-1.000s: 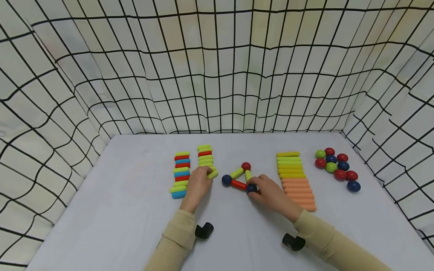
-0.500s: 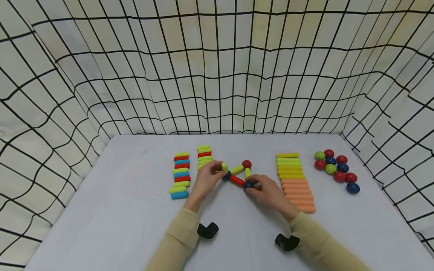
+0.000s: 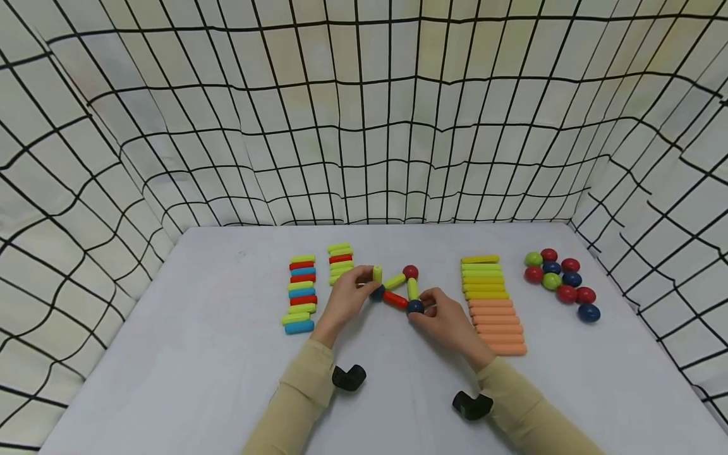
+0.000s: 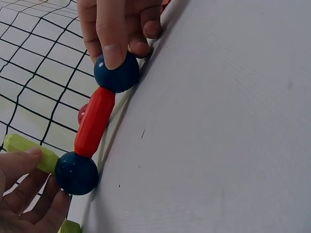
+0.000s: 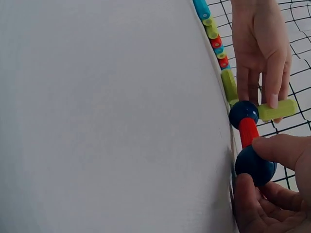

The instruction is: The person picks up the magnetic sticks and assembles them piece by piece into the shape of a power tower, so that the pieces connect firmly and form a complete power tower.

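A triangle of magnetic rods and balls lies mid-table: a red ball at the back, two dark blue balls in front. A red rod links the blue balls, and yellow-green rods run back to the red one. My left hand pinches another yellow-green rod between thumb and fingers. That rod stands upright, its lower end against the left blue ball. With thumb and fingers, my right hand holds the right blue ball.
Left of the triangle are two columns of short coloured rods. On the right lies a column of longer yellow and orange rods, with loose red, blue and green balls beyond. Black netting surrounds the white table.
My left hand has taken a yellow-green rod from the nearer left column and brought it right, upright onto the left blue ball. My right hand stays at the right blue ball.
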`<state>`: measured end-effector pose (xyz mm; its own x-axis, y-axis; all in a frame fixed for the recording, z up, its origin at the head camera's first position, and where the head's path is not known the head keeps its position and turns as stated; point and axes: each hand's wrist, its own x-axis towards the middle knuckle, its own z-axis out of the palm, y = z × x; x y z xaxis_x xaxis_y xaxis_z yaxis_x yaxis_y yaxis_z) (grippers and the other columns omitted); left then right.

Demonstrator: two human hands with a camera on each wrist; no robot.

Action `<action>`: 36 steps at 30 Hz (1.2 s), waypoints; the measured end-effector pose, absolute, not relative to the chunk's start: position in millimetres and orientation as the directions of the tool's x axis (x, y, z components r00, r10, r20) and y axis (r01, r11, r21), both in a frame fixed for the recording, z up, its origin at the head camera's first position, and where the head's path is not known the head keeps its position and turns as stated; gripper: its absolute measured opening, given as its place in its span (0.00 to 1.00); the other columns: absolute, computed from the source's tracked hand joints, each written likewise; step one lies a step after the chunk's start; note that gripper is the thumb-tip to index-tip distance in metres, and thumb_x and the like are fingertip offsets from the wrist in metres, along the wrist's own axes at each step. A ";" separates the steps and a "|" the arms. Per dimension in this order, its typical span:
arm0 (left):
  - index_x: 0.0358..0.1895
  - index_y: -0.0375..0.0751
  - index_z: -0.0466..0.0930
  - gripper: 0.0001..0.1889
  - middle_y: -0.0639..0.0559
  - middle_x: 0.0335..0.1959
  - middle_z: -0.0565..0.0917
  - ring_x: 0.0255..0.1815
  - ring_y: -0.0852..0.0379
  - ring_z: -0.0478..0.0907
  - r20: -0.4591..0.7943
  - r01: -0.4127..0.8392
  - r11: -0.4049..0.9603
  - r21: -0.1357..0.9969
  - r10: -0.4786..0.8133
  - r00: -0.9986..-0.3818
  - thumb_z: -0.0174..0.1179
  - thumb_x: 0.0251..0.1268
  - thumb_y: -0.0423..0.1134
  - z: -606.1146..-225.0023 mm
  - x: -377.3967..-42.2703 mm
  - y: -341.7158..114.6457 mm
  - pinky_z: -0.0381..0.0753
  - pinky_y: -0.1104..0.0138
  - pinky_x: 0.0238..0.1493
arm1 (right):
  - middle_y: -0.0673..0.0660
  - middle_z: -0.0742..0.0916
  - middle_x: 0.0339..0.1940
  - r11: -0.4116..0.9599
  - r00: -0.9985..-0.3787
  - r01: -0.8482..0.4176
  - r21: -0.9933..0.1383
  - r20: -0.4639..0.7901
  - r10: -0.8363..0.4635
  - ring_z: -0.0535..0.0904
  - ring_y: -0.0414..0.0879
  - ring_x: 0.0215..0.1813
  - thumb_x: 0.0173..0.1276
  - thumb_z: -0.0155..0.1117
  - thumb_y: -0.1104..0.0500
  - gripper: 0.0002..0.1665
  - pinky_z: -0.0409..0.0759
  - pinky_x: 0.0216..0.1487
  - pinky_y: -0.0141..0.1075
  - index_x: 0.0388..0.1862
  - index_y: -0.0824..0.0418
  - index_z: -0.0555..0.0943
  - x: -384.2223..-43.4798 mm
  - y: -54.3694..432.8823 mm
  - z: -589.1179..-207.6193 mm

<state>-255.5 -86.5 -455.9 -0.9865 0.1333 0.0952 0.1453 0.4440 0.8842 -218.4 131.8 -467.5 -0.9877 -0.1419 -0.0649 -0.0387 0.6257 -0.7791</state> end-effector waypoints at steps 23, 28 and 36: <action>0.48 0.31 0.83 0.13 0.40 0.46 0.83 0.49 0.44 0.77 0.176 0.051 0.587 0.808 -0.158 -0.972 0.61 0.60 0.23 -460.0 -252.7 -107.2 0.78 0.55 0.54 | 0.60 0.79 0.60 0.723 -0.809 -0.443 -0.531 -0.110 -0.577 0.76 0.54 0.56 0.73 0.59 0.59 0.25 0.76 0.59 0.48 0.68 0.61 0.73 -296.9 151.5 -423.9; 0.45 0.31 0.84 0.12 0.41 0.42 0.84 0.45 0.45 0.79 0.168 0.070 0.669 0.740 -0.084 -0.982 0.63 0.57 0.22 -458.5 -249.4 -107.3 0.81 0.56 0.50 | 0.58 0.83 0.50 0.747 -0.803 -0.456 -0.483 -0.140 -0.580 0.76 0.51 0.49 0.72 0.60 0.61 0.19 0.77 0.56 0.45 0.60 0.62 0.80 -304.1 142.8 -425.3; 0.49 0.31 0.84 0.13 0.42 0.47 0.85 0.49 0.46 0.80 0.074 0.085 0.716 0.692 0.046 -0.996 0.63 0.61 0.25 -456.8 -248.6 -106.4 0.80 0.56 0.54 | 0.58 0.85 0.43 0.835 -0.862 -0.356 -0.419 -0.198 -0.467 0.78 0.50 0.43 0.70 0.62 0.56 0.17 0.79 0.47 0.41 0.52 0.65 0.80 -309.7 139.8 -420.0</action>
